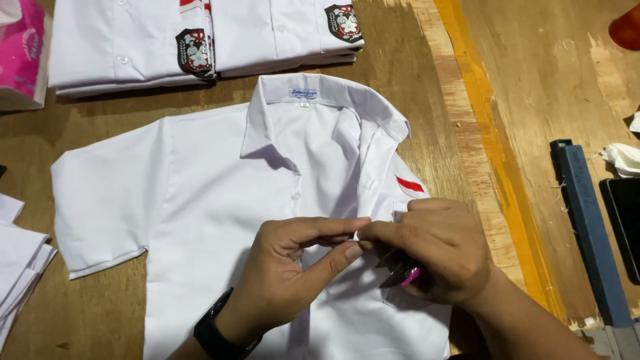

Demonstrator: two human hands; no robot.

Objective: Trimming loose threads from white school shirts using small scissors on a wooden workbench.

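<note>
Left hand grip pinching white shirt placket — right hand touching

Bare forearms without sleeves; a black wristwatch circles the left wrist.

Garment workshop: folded uniform shirts stacked on worn wooden worktable.

The right hand covers most of a small tool with a pink tip, so its kind cannot be told. The shirt runs off the picture at 6 o'clock. At 12 o'clock, the folded shirts are cut off.
</note>
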